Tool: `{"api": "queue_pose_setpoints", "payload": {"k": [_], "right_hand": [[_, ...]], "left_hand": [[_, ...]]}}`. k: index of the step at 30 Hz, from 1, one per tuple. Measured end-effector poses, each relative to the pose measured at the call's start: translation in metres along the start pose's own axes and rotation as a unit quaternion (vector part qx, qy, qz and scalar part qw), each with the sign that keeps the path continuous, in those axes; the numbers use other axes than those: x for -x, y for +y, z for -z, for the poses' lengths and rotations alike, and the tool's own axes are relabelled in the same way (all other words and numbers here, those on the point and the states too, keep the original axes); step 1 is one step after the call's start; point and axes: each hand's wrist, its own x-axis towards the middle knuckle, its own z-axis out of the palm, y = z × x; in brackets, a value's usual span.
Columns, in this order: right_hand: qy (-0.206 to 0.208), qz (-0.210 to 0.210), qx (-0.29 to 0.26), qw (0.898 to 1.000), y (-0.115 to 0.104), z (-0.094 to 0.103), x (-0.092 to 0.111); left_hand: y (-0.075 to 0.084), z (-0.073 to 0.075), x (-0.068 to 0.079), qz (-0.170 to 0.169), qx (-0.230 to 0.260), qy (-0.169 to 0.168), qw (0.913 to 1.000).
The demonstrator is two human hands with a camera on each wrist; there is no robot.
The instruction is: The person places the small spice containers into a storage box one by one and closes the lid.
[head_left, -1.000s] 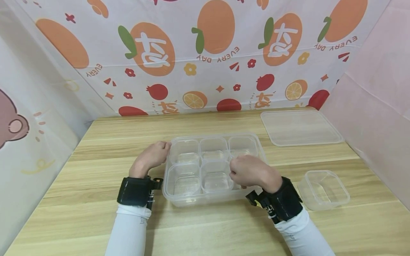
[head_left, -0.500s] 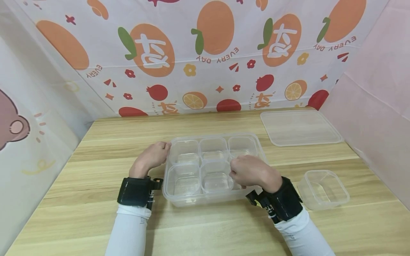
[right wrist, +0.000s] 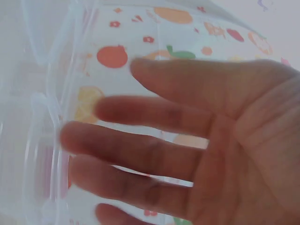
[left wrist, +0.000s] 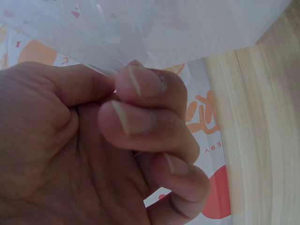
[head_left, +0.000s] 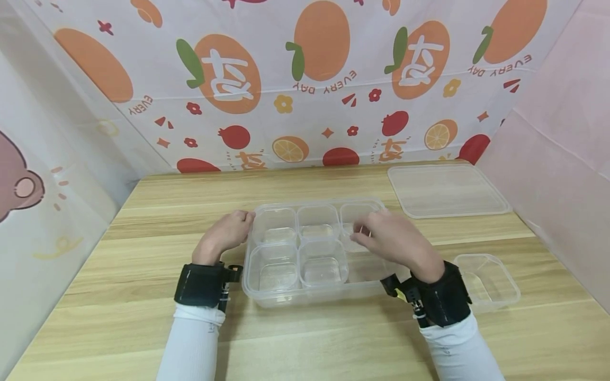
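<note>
A clear plastic storage box (head_left: 314,295) stands mid-table. Several small square clear containers (head_left: 323,264) sit inside it in two rows; its front right section shows the box's bare floor. At the left rim my left hand (head_left: 226,233) pinches the wall between thumb and curled index finger, as the left wrist view shows with the hand (left wrist: 131,126) under the clear plastic (left wrist: 187,33). Over the right part of the box hovers my right hand (head_left: 397,237). In the right wrist view its fingers (right wrist: 136,145) extend loosely, with nothing held, close to clear plastic walls (right wrist: 28,117).
Another small square container (head_left: 491,288) stands on the wooden table (head_left: 305,344) to the right, partly behind the right wrist strap. A flat clear lid (head_left: 448,190) lies at the back right. A fruit-print curtain (head_left: 314,121) hangs behind the table.
My right hand has risen from the front right section, moving right and away from me, and its fingers have loosened. That section's floor now shows. The left hand stays put.
</note>
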Motion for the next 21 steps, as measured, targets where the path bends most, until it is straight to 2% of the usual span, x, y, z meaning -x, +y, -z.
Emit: {"api": "queue_pose_setpoints", "payload": {"k": [4, 14, 21], "right_hand": [[0.038, -0.010, -0.004, 0.999, 0.0070, 0.0045, 0.0018], [0.027, -0.018, -0.007, 0.999, 0.0097, 0.0068, 0.0022], [0.023, -0.022, -0.009, 0.999, 0.0108, 0.0087, 0.0050]], "left_hand": [[-0.0001, 0.0000, -0.0001, -0.001, 0.001, 0.000, 1.0000], [0.0000, 0.0012, 0.0009, -0.006, -0.009, 0.004, 0.9999], [0.0016, -0.0008, 0.0005, 0.002, 0.001, 0.001, 1.0000]]}}
